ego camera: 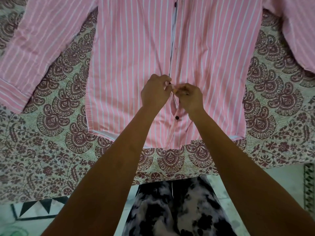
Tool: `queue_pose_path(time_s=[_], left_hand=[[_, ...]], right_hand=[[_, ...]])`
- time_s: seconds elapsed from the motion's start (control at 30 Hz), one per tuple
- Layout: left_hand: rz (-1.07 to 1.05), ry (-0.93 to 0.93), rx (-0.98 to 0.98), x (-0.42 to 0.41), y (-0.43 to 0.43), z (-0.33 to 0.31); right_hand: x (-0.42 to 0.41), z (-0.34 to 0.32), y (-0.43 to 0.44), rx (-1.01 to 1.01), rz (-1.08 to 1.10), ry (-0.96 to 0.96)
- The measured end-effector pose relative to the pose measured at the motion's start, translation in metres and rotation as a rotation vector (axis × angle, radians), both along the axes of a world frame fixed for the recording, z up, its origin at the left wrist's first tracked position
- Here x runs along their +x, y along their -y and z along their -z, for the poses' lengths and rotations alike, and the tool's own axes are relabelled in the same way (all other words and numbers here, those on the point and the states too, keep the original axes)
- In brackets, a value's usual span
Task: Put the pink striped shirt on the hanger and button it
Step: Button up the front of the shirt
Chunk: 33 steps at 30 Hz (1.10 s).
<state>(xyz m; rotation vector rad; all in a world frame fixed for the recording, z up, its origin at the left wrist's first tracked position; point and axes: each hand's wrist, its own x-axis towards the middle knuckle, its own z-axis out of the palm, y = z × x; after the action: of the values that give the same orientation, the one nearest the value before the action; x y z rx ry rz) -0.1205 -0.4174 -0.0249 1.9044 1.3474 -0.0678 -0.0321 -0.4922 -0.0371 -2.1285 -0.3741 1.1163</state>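
Head view, single frame. I log the items from largest down.

Printed cloth (51,120): maroon paisley and floral pattern. It covers nearly the whole surface, and its near edge ends over a tiled floor (281,181).

Pink striped shirt (133,57): lies flat on the printed cloth, front up, hem nearest the camera. The sleeves are spread out toward the upper left and upper right. The front opening runs up the middle. The edges meet above the hands and gape a little just below them.

Mottled black-and-white trousers (179,210): at the bottom edge, between the two bare forearms that reach forward over the cloth.

Left hand (154,90): fingers curled, pinching the shirt's left front edge at the opening.

Right hand (190,97): fingers curled, pinching the opposite front edge. The two sets of fingertips touch over the centre line. I cannot tell whether a button sits between them, as the knuckles hide that spot.

Dark buttons: one (177,117) just below the right hand near the hem, one (175,48) well above the hands, and one (175,4) near the top edge.
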Motion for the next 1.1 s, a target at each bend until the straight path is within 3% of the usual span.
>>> queue_pose_path(time_s=[0.17,0.37,0.43,0.57,0.7,0.83,1.1], left_hand=[[0.021,-0.067,0.07,-0.006,-0.005,0.002],[0.095,-0.202,0.216,0.003,-0.001,0.002],[0.042,-0.154,0.177,0.004,-0.002,0.001],[-0.069,0.127,0.042,0.009,-0.004,-0.005],[-0.133,0.175,-0.07,0.013,-0.009,-0.008],[-0.188,0.222,-0.036,0.012,-0.003,-0.009],[-0.243,0.314,-0.145,0.01,0.0,-0.009]], right_hand=[[-0.002,-0.002,0.001,-0.067,0.11,0.14],[-0.007,-0.006,0.006,0.04,-0.068,0.332],[-0.006,-0.005,0.004,0.06,-0.081,0.332],[-0.003,-0.007,-0.002,0.121,0.106,0.095],[-0.005,-0.012,0.001,0.198,0.195,-0.028],[-0.012,-0.009,0.005,0.175,0.25,0.034],[-0.017,-0.009,0.002,0.183,0.28,0.082]])
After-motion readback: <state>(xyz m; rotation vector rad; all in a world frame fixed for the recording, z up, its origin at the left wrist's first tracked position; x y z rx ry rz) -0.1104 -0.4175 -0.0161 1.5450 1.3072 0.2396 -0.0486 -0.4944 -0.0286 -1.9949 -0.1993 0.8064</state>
